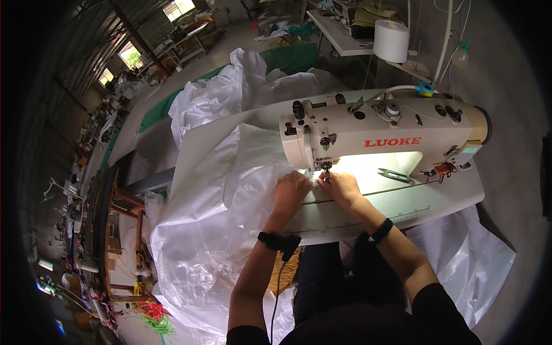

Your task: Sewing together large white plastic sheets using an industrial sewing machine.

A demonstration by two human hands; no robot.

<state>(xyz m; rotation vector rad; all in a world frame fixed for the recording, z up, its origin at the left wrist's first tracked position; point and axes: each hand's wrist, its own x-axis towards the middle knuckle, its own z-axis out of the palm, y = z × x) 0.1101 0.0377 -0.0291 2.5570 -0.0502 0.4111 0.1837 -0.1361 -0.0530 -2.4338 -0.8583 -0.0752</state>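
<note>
My left hand is closed on the edge of a shiny white sheet, left of the needle of a sewing machine. The sheet spreads over the left of the machine table and hangs down its front in folds. Right beside the presser foot, my right hand has its fingertips pinched together. What lies between them is too small and too hidden to make out. Both hands rest low over the table, their fingertips close to each other.
Thread snips lie on the lit table under the machine arm. A white thread cone stands behind the machine. More white sheeting is heaped beyond the table, and another piece hangs at the right front.
</note>
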